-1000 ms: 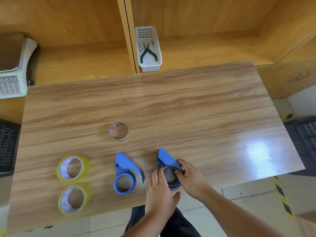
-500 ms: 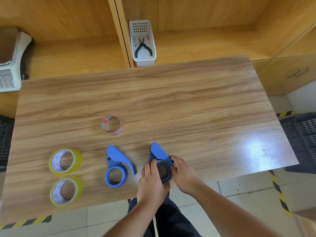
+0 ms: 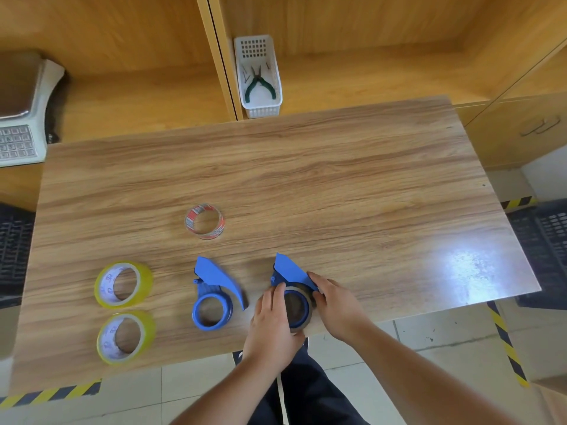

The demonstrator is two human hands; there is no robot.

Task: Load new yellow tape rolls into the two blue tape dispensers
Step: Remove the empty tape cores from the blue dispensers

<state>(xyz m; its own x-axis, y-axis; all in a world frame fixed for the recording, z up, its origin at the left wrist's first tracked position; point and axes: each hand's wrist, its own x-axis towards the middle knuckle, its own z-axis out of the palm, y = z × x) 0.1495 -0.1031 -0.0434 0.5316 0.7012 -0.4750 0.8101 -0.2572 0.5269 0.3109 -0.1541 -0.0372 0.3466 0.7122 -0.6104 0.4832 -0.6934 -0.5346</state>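
Two yellow tape rolls lie flat at the table's front left, one [image 3: 123, 284] behind the other [image 3: 125, 336]. An empty blue dispenser [image 3: 213, 297] lies near the front edge, left of my hands. The second blue dispenser [image 3: 291, 282] sits to its right, with a thin brownish spent core ring [image 3: 296, 308] around its hub. My left hand [image 3: 273, 325] grips the ring's left side and my right hand [image 3: 336, 305] holds the dispenser's right side. The ring looks lifted slightly off the hub.
A nearly used-up roll with a red-and-white core [image 3: 205, 221] stands behind the empty dispenser. A white basket [image 3: 258, 78] with green pliers sits on the shelf behind the wooden table [image 3: 337, 185]. A scale [image 3: 21, 118] is at the far left.
Both hands stayed on the right dispenser; its core ring has tilted up from flat. The view shifted a little as my head moved.
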